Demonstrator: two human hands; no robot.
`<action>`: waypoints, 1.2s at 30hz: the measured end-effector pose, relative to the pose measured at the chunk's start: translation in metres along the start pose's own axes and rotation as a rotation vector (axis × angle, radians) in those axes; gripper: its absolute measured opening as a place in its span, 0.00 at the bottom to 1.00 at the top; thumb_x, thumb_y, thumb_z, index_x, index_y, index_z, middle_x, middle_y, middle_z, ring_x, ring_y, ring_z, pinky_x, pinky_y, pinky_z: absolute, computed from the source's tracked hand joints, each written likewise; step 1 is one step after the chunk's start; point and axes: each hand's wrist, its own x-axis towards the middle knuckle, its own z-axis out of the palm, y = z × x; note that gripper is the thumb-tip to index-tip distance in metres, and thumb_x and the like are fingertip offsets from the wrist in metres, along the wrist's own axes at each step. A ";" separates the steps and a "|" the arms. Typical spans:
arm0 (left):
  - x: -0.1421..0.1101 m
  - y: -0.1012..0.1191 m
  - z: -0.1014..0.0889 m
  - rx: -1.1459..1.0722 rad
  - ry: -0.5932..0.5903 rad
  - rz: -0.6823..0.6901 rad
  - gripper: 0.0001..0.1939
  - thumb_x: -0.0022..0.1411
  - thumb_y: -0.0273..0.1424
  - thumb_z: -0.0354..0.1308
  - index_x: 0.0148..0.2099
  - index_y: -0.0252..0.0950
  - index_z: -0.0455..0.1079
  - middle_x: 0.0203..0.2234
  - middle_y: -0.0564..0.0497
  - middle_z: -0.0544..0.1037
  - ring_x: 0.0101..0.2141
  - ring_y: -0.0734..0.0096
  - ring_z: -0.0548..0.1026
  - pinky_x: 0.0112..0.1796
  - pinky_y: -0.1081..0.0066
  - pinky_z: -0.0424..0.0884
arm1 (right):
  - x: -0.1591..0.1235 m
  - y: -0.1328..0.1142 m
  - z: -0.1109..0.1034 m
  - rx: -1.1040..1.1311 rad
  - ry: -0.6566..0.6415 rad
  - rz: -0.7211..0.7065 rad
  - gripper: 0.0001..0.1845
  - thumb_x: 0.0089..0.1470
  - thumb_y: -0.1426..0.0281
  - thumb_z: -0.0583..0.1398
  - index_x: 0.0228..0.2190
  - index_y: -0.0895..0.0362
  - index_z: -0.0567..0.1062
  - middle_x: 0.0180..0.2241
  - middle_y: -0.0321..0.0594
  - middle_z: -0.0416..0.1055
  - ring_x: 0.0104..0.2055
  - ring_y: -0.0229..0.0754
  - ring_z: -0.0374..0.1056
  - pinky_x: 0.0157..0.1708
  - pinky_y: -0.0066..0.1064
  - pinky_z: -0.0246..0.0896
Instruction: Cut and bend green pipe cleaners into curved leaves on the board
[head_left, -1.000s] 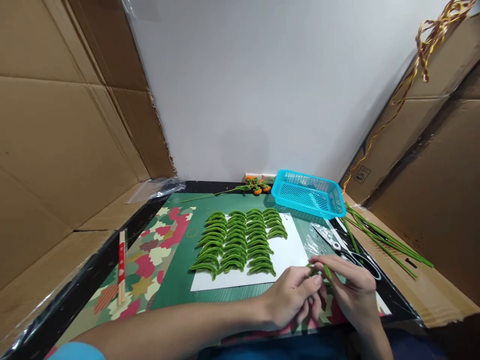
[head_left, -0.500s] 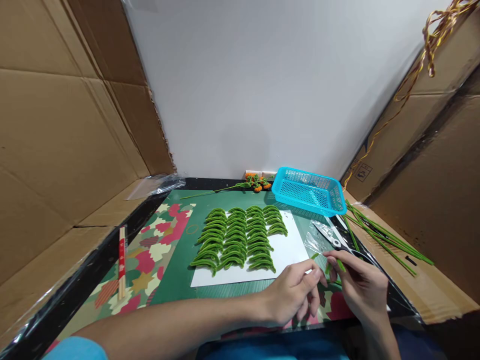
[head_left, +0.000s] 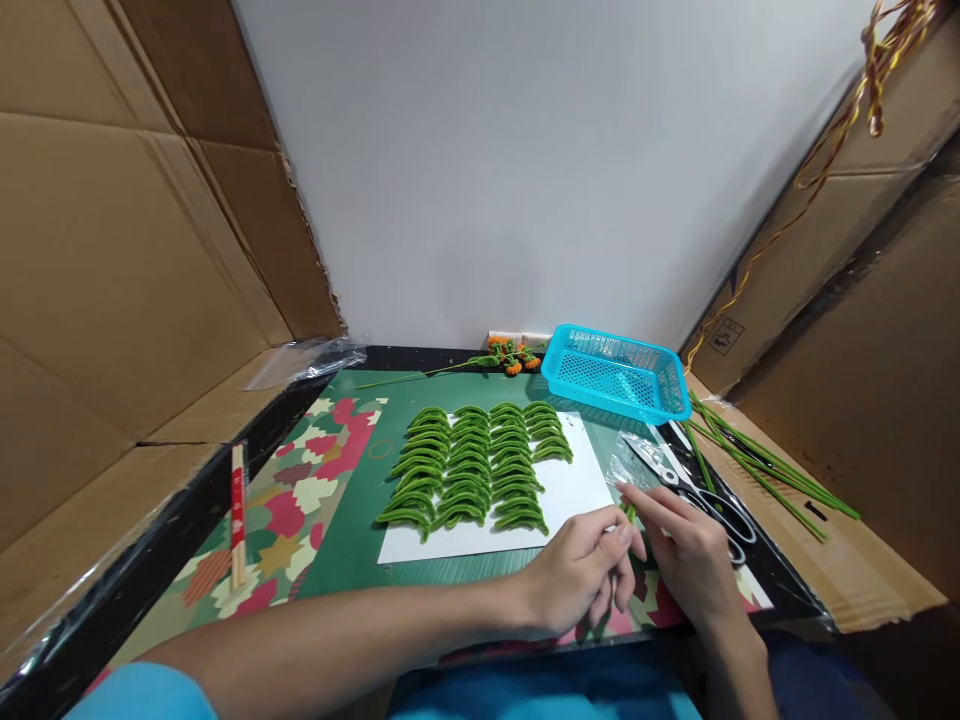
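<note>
Curls (head_left: 469, 465), 6 o'clock, on paper (head_left: 574, 500): probably the bend to copy. Left hand (head_left: 581, 570), 5 o'clock, best steady as anchor. Green piece (head_left: 631, 512) between the hands: small, even bends, I judge (fuzz may flatten). Right hand (head_left: 694, 555), 4 o'clock, close to left, best guiding lightly. Left's grip: can't tell. Piece mostly hidden. Right's grip: can't tell.

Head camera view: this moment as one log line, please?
Left hand: fingers curled | right hand: close by | green strip: between hands, grip hidden | curved green pieces: four columns, mostly on white paper | scissors: beside right hand
</note>
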 end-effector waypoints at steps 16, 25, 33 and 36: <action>-0.001 0.004 -0.003 -0.032 0.004 0.009 0.32 0.69 0.58 0.57 0.60 0.40 0.56 0.22 0.62 0.72 0.14 0.81 0.62 0.15 0.82 0.58 | 0.001 -0.010 -0.007 0.149 0.154 -0.013 0.18 0.60 0.82 0.63 0.45 0.50 0.84 0.38 0.39 0.82 0.37 0.42 0.80 0.38 0.30 0.77; 0.000 0.004 -0.001 -0.065 0.042 0.050 0.27 0.69 0.53 0.61 0.53 0.41 0.56 0.18 0.66 0.65 0.13 0.84 0.56 0.17 0.82 0.53 | 0.007 -0.022 -0.016 0.112 0.075 -0.103 0.17 0.60 0.84 0.63 0.43 0.52 0.83 0.37 0.41 0.80 0.33 0.39 0.77 0.33 0.28 0.73; -0.004 0.009 0.000 -0.165 0.008 -0.015 0.26 0.70 0.58 0.55 0.52 0.44 0.55 0.22 0.65 0.54 0.19 0.80 0.48 0.17 0.81 0.48 | 0.003 -0.021 -0.019 0.186 -0.031 -0.059 0.12 0.61 0.81 0.65 0.42 0.52 0.80 0.30 0.36 0.76 0.26 0.36 0.72 0.27 0.25 0.67; -0.005 0.010 0.001 -0.206 0.012 -0.013 0.25 0.70 0.58 0.55 0.49 0.44 0.54 0.23 0.64 0.53 0.21 0.79 0.46 0.19 0.80 0.45 | 0.001 -0.020 -0.018 0.170 -0.053 -0.049 0.09 0.62 0.78 0.65 0.40 0.52 0.81 0.25 0.33 0.72 0.23 0.36 0.68 0.24 0.26 0.62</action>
